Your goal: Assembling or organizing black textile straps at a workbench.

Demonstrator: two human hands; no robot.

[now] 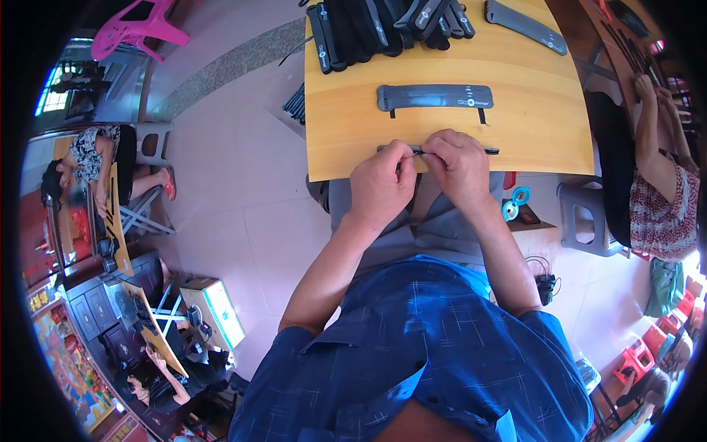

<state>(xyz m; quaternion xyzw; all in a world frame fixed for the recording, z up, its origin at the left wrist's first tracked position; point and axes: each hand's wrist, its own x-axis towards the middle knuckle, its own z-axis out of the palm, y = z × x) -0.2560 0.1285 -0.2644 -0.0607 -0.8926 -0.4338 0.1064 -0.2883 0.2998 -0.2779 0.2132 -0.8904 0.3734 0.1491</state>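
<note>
At the near edge of the table, my left hand [382, 182] and my right hand [461, 168] are close together, thumbs and fingers pinched on a narrow black strip [491, 151]. Its ends stick out past both hands; its middle is mostly hidden by my fingers, and I cannot make out its kind. Just beyond lies a flat dark grey sleeve [434, 97] with pale printing, set crosswise. Two short black tabs [482, 116] poke out from its near side.
A wooden table [346, 136] carries a pile of black and grey sleeves [368, 33] at the far side and another sleeve [526, 28] at the far right. A pink chair [136, 29] and grey stool [582, 217] stand on the floor. Other people sit working left and right.
</note>
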